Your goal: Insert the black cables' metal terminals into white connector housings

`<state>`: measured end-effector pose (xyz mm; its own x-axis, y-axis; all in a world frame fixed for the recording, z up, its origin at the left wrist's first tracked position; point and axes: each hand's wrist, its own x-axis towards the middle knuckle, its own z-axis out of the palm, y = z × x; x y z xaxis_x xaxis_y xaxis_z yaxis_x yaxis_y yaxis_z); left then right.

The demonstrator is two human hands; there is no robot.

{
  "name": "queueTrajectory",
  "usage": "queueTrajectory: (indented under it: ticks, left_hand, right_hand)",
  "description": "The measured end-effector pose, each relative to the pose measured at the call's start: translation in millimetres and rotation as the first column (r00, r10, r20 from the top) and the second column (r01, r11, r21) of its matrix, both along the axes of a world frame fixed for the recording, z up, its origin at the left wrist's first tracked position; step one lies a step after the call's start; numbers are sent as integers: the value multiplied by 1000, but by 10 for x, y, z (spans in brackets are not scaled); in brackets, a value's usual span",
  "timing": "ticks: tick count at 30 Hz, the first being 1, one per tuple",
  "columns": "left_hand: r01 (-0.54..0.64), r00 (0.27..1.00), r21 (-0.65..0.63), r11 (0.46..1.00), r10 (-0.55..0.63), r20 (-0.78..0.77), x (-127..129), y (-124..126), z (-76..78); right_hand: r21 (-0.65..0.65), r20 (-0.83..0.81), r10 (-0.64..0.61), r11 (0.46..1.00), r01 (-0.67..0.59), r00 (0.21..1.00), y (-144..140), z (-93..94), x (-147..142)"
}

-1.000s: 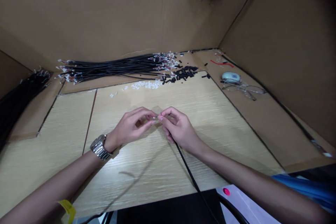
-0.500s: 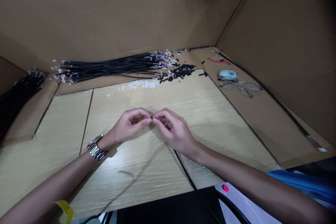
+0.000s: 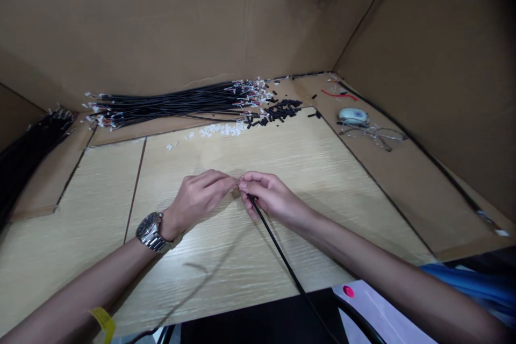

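Head view, looking down at a pale wood-grain worktop [image 3: 306, 172] walled in by brown cardboard. Near the middle of the worktop, two bare hands meet fingertip to fingertip. The right hand [image 3: 271, 199] is pinched shut on the end of a thin black cable [image 3: 282, 258], which runs from its fingers back toward the near edge and out of sight. The left hand [image 3: 199, 201], with a metal wristwatch [image 3: 151, 230] on its wrist, is curled closed, its fingertips pressed to the same cable end; whatever small part sits between the fingers is too tiny to make out.

Judging by how things lie, this one cable end is being worked on and is not finished. Along the far edge lies a long bundle of black cables [image 3: 173, 103], beside a scatter of small white pieces [image 3: 220, 130] and a heap of short black sleeves [image 3: 278, 112]. More cables [image 3: 28, 145] lie at the left edge. At the far right corner rest eyeglasses [image 3: 374, 134] and a small pale oval object [image 3: 353, 115].
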<state>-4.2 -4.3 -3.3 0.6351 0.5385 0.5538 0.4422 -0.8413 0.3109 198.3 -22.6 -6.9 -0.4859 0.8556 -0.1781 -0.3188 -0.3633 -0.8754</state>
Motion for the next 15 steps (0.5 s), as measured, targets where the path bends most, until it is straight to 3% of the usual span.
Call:
queueTrajectory:
  ticks: [2,3,4,7,9,10,12,15]
  left_hand:
    - [-43,994,-181,982,60,91,30,-26,5]
    - [-63,981,-324,944,118,152,46,-35,11]
    - [-63,963,-480,875,180,202,61,-40,20]
    - [64,932,-818,572,258,253,94,-33,70]
    - [162,939,-905,394,219,264,104,-16,108]
    - [198,939,-922,332,207,276,106,-9,123]
    - [252,930,-931,265,199,309,107,3,136]
    - [316,905,-921,228,219,365,107,7,120]
  right_hand:
    - [14,33,-55,998,54,998,-16,13,-8]
    - [34,61,-88,996,86,994,-24,18,-9]
    - [64,93,-119,992,113,989,-30,22,-10]
    - [174,177,-187,972,156,966,-52,35,-8]
    - [224,211,-201,962,153,957,-71,51,-11]
    - [241,223,-207,959,152,953,-82,62,-15]
    - [279,240,-217,949,147,946,-107,89,-25]
    - [386,292,-266,912,142,918,-139,122,-27]
